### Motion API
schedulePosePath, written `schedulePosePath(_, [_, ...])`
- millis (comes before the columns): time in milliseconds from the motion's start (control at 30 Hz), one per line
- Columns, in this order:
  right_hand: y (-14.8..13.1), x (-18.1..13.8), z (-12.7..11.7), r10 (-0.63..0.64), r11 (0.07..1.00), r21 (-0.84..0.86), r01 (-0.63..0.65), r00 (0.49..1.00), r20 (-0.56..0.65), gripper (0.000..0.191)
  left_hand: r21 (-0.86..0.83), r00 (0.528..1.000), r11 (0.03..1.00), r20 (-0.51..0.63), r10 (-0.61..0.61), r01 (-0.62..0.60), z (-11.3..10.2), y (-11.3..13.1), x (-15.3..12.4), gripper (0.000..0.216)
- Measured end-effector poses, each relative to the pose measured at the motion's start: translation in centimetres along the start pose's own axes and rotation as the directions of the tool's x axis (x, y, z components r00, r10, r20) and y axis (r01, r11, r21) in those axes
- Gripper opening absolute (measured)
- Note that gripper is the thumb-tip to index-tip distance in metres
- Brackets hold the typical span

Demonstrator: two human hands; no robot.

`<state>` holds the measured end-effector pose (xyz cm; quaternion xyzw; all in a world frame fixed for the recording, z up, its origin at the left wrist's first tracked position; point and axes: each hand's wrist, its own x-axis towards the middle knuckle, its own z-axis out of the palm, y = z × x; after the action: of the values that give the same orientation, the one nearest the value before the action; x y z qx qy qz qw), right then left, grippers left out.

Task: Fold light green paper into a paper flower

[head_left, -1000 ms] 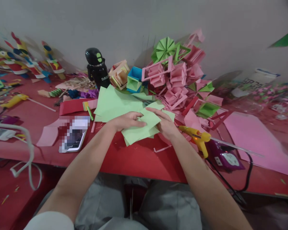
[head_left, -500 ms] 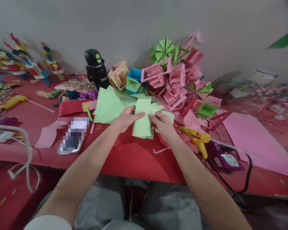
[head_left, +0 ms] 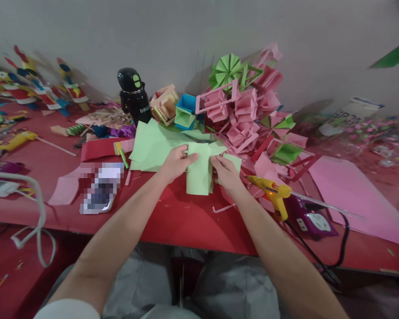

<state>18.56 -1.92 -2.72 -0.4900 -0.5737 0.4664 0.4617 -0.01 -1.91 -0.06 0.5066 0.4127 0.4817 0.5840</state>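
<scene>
Between my two hands is a piece of light green paper [head_left: 198, 175], held upright above the front of the red table. My left hand [head_left: 177, 164] grips its left edge, thumb across the front face and fingers behind. At the right edge, my right hand [head_left: 225, 170] pinches the paper between thumb and fingers. Other light green sheets [head_left: 153, 148] lie just behind, partly covered by the held piece and my hands. Whether the held piece is one folded sheet or several layers, I cannot tell.
A yellow glue gun [head_left: 274, 190] rests right of my right hand, beside a purple power strip [head_left: 314, 221]. Pink folded-paper pieces [head_left: 246, 106] are heaped behind. A black bottle [head_left: 134, 97] stands at the back; a phone [head_left: 103, 188] lies left. Pink card [head_left: 355, 190] covers the right side.
The green paper has shifted slightly down and to the right and now stands straighter. My right fingers have moved a little to the right along with its edge.
</scene>
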Motion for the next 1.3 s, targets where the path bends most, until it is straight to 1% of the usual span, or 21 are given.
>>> schedulePosePath(100, [-0.4, -0.2, 0.1, 0.018, 0.999, 0.043, -0.018, 1.0, 0.004, 0.047, 0.003, 0.999, 1.0, -0.031, 0.012, -0.012, 0.0, -0.1, 0.0, 0.045])
schedulePosePath(167, [-0.8, -0.4, 0.1, 0.015, 0.999, 0.048, -0.016, 1.0, 0.021, 0.049, -0.003, 0.998, 1.0, -0.057, 0.009, -0.009, 0.0, -0.1, 0.1, 0.044])
schedulePosePath(267, [-1.3, -0.7, 0.2, -0.043, 0.999, -0.029, 0.044, 0.999, 0.029, 0.052, -0.014, 0.995, 1.0, -0.1, 0.018, -0.019, 0.1, -0.1, 0.0, 0.042])
schedulePosePath(367, [-1.5, -1.0, 0.3, -0.076, 0.993, -0.092, 0.078, 0.997, 0.025, 0.054, -0.012, 0.989, 0.999, -0.144, 0.041, -0.043, 0.4, 0.0, -0.1, 0.038])
schedulePosePath(533, [-1.8, -1.3, 0.8, -0.096, 0.991, -0.085, 0.101, 0.993, 0.062, 0.054, -0.052, 0.979, 0.994, -0.187, 0.085, -0.097, 1.0, 0.0, -0.3, 0.041])
schedulePosePath(633, [-2.2, -1.5, 1.0, -0.12, 0.983, -0.131, 0.126, 0.991, 0.055, 0.055, -0.054, 0.965, 0.991, -0.24, 0.107, -0.123, 1.3, 0.2, -0.5, 0.043])
schedulePosePath(767, [-2.3, -1.7, 1.0, -0.119, 0.985, -0.113, 0.133, 0.985, 0.127, 0.051, -0.037, 0.943, 0.988, -0.306, 0.133, -0.151, 1.4, 0.6, -0.6, 0.046])
schedulePosePath(833, [-2.2, -1.7, 1.0, -0.099, 0.988, -0.106, 0.115, 0.985, 0.141, 0.052, -0.054, 0.943, 0.984, -0.301, 0.144, -0.168, 1.3, 0.8, -0.5, 0.048])
schedulePosePath(900, [-2.1, -1.7, 0.9, -0.081, 0.989, -0.107, 0.098, 0.985, 0.151, 0.055, -0.096, 0.961, 0.98, -0.235, 0.148, -0.174, 1.2, 0.8, -0.5, 0.046])
schedulePosePath(967, [-2.1, -1.7, 0.9, -0.065, 0.992, -0.098, 0.084, 0.98, 0.186, 0.058, -0.129, 0.978, 0.979, -0.156, 0.139, -0.16, 1.1, 0.8, -0.4, 0.043])
schedulePosePath(1033, [-2.4, -1.8, 0.9, -0.039, 0.993, -0.097, 0.062, 0.974, 0.224, 0.06, -0.133, 0.985, 0.981, -0.122, 0.122, -0.138, 1.0, 0.8, -0.3, 0.042])
schedulePosePath(1200, [-2.9, -2.2, 1.3, 0.055, 0.997, -0.062, -0.039, 0.958, 0.282, 0.063, -0.12, 0.978, 0.987, -0.192, 0.085, -0.11, 1.1, 0.9, -0.5, 0.044])
schedulePosePath(1300, [-2.7, -2.1, 1.2, 0.045, 0.999, -0.015, -0.042, 0.954, 0.296, 0.06, -0.132, 0.972, 0.985, -0.222, 0.08, -0.111, 1.0, 0.9, -0.5, 0.044])
